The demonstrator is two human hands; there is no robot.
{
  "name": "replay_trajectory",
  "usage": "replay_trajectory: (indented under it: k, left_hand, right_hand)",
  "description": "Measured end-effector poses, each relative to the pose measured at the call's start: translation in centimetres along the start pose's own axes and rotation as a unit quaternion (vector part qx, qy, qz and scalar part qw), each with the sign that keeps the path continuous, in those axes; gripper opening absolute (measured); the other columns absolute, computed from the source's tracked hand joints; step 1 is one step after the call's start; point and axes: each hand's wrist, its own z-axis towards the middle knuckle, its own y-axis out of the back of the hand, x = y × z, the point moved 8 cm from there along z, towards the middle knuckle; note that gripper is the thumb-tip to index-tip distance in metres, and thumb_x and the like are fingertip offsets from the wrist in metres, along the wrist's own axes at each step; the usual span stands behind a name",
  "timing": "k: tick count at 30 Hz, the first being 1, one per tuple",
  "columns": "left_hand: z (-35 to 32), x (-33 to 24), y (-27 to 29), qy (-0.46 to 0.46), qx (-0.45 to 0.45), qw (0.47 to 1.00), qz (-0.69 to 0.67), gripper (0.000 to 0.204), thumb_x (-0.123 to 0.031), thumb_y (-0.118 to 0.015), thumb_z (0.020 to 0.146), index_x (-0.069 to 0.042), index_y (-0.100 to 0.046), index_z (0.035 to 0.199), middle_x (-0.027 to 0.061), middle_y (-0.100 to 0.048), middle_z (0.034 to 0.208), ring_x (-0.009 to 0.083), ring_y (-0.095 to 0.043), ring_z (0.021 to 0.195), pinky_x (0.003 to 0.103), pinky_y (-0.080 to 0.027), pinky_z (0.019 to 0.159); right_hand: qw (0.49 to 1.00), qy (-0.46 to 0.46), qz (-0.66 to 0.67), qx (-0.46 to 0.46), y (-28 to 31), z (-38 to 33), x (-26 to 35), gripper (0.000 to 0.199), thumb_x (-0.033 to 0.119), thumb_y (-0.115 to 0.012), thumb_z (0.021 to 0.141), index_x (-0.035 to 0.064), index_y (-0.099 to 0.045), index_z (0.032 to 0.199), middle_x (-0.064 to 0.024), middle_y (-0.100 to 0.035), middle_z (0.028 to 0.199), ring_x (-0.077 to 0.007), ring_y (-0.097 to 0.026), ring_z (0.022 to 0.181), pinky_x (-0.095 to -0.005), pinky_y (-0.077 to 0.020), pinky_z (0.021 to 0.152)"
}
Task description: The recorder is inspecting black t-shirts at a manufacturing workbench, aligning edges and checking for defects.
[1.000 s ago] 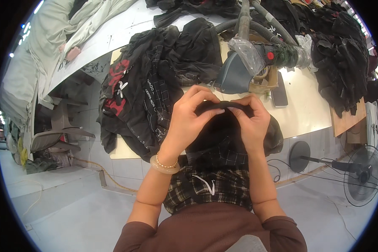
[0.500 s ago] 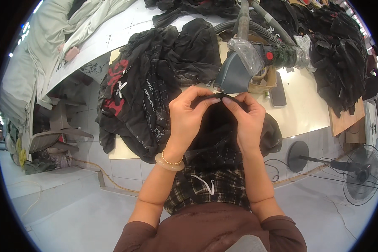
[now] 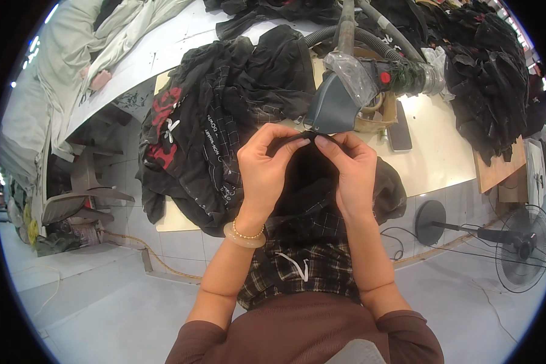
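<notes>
My left hand [image 3: 266, 162] and my right hand [image 3: 349, 167] both pinch the top edge of a black garment [image 3: 312, 200] with a plaid lower part, which hangs down over my lap. The pinched edge sits just below the grey iron-shaped press head [image 3: 335, 108] on the light worktable [image 3: 434, 161]. A pale bangle and a bead bracelet are on my left wrist.
A heap of black clothes with red and white print [image 3: 206, 127] lies on the table to the left. More dark clothes [image 3: 491, 79] pile up at the right. A phone [image 3: 400, 132] lies by the press. A floor fan [image 3: 522, 246] stands at the right, pale fabric [image 3: 73, 73] at the left.
Both hands moved up and away from me with the garment's edge, bringing it closer to the grey press head. The fingers have shifted along the edge.
</notes>
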Motion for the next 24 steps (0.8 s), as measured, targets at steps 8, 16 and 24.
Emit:
replay_trajectory:
  k: [8,16,24]
  left_hand:
    - [0.0,-0.1,-0.4,-0.005,-0.012,1.000,-0.006,0.011,0.010,-0.067,0.079,0.004,-0.064,0.088,0.0008,-0.065,0.084,0.0065,-0.057,0.080,0.021,-0.046,0.076]
    - [-0.2,0.4,-0.8,-0.009,-0.017,0.999,-0.033,0.013,0.011,-0.066,0.079,0.004,-0.064,0.089,0.0029,-0.066,0.087,0.0080,-0.059,0.083,0.022,-0.048,0.079]
    - [0.1,0.4,-1.2,0.014,0.003,0.999,-0.050,0.016,0.010,-0.069,0.076,0.004,-0.061,0.088,0.0055,-0.067,0.086,0.0104,-0.062,0.080,0.023,-0.050,0.075]
  right_hand:
    - [1.000,0.012,0.010,-0.006,0.4,0.1,0.2,0.008,0.003,-0.073,0.082,-0.0035,-0.068,0.083,0.0008,-0.064,0.079,-0.0034,-0.051,0.072,-0.0182,-0.0400,0.068]
    - [1.000,0.024,0.015,-0.003,0.5,0.0,0.5,0.007,0.002,-0.071,0.083,-0.0040,-0.068,0.086,-0.0002,-0.066,0.082,-0.0043,-0.054,0.076,-0.0190,-0.0420,0.072]
    - [0.996,0.053,-0.074,-0.004,1.9,0.2,0.6,0.008,0.000,-0.071,0.081,-0.0024,-0.064,0.081,-0.0008,-0.065,0.080,-0.0051,-0.055,0.078,-0.0199,-0.0430,0.074]
